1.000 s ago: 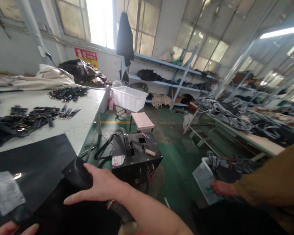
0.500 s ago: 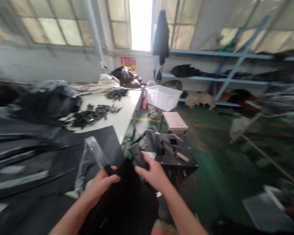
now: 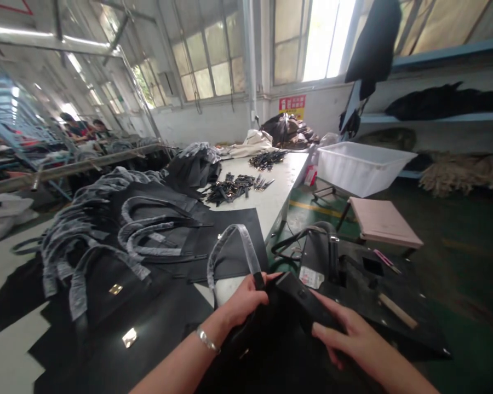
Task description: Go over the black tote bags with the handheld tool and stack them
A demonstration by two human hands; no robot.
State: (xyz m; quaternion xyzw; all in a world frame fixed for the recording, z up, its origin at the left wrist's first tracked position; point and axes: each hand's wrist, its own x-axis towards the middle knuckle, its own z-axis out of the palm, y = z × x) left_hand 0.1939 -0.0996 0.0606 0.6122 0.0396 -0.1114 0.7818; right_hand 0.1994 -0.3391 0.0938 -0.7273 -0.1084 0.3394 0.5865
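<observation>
My left hand [image 3: 244, 300] is closed on the base of a black bag handle [image 3: 246, 246] wrapped in clear plastic, at the edge of a dark leather-like bag piece [image 3: 267, 350]. My right hand [image 3: 345, 328] grips a black oblong piece [image 3: 299, 295] with a small round stud; whether it belongs to the bag piece I cannot tell. Its near end touches or almost touches my left fingertips. Much of the bag piece is lost in shadow below my hands. Beside my left arm lie black panels [image 3: 156, 323] with gold-coloured metal fittings [image 3: 129, 337].
Plastic-wrapped handles [image 3: 127, 219] and small black straps [image 3: 234, 187] lie on the white table [image 3: 285, 178]. A black work stand [image 3: 357, 284] holds pink snips [image 3: 386, 261]. Behind it are a pink stool [image 3: 384, 221] and white tub [image 3: 361, 167]. People [image 3: 76, 128] sit far left.
My view has swung left, showing more of the table and the wrapped handles. Both hands still hold their pieces, and the black oblong piece now sits closer to my left hand.
</observation>
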